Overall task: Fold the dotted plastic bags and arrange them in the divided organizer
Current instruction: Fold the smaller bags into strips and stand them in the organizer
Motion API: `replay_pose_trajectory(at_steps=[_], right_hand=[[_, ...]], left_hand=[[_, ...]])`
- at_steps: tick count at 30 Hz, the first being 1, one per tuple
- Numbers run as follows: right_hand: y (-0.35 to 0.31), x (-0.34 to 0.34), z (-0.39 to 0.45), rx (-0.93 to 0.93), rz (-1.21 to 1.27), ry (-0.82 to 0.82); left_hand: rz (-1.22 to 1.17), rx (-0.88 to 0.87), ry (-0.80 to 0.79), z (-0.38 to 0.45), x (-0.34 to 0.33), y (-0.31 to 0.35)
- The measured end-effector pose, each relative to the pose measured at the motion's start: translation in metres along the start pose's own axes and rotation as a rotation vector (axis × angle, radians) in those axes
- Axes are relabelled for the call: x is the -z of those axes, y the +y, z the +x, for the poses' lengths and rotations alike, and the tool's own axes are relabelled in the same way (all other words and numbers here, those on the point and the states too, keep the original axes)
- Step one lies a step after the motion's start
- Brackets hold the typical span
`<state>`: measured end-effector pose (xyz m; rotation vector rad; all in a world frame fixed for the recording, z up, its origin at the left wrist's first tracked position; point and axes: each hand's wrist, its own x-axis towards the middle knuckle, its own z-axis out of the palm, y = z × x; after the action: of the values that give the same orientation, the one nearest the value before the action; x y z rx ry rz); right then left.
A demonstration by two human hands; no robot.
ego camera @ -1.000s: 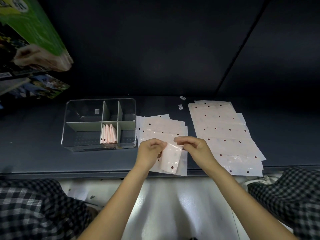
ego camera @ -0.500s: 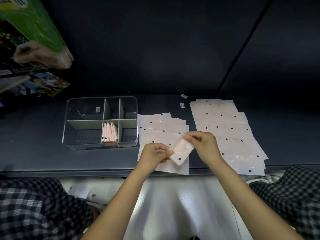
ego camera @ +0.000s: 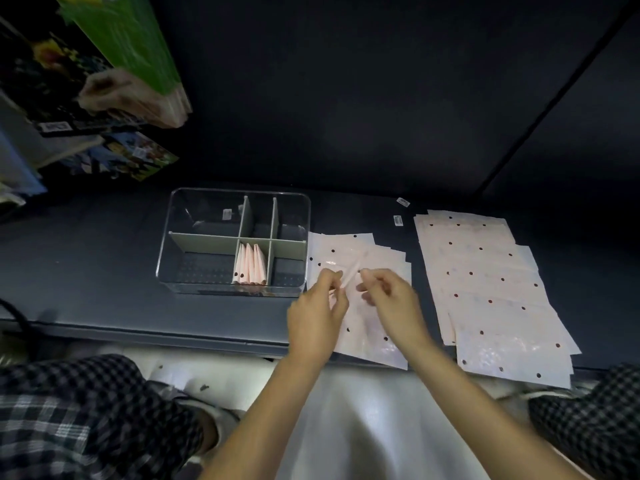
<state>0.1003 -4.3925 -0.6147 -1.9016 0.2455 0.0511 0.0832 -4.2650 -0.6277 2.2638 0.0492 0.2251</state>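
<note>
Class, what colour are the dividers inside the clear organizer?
Pale grey-green dividers, best seen in the head view.

The flat pale pink plastic bags on the right carried dark red dots, and so did the smaller pile of pale pink dotted bags beside the box. The clear plastic divided organizer had pale grey-green partitions, and the folded pink bags standing in its front middle compartment showed a dark dot or two near their lower ends. The shelf surface was dark slate grey, the panel behind it near black. Black-and-white checked trousers filled the lower corners. A bright green package hung upper left.
</note>
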Motion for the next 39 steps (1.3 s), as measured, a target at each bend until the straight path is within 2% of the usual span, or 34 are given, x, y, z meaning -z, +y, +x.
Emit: replay_pose_trajectory(at_steps=[2,5,7,10,13,15,17,25,33,39], right_hand=[[-0.009,-0.022,0.001,-0.046,0.012,-0.123],[-0.016,-0.041,0.014,-0.055,-0.047,-0.141],[-0.018,-0.049,0.024,-0.050,-0.099,-0.138],[-0.022,-0.061,0.037,-0.030,-0.117,-0.124],[-0.027,-0.077,0.047,-0.050,-0.114,-0.097],[-0.029,-0.088,0.052,-0.066,-0.097,-0.096],[-0.031,-0.098,0.055,-0.061,-0.093,-0.102],[-0.033,-0.128,0.068,-0.074,-0.112,-0.177],[-0.030,-0.131,0.073,-0.111,-0.099,-0.126],[-0.031,-0.144,0.073,-0.090,-0.107,-0.161]], left_hand=[[0.095,-0.160,0.019,-0.001,0.002,-0.008],[0.119,-0.309,0.035,0.005,0.009,-0.026],[0.093,-0.328,0.013,0.013,0.016,-0.041],[0.127,-0.214,0.084,0.023,0.026,-0.062],[0.309,0.075,0.177,0.035,0.037,-0.087],[0.361,0.225,0.156,0.042,0.043,-0.102],[0.356,0.283,0.125,0.050,0.045,-0.111],[0.491,0.325,0.102,0.066,0.044,-0.126],[0.538,0.314,0.092,0.069,0.038,-0.125],[0.446,0.313,0.166,0.070,0.045,-0.130]])
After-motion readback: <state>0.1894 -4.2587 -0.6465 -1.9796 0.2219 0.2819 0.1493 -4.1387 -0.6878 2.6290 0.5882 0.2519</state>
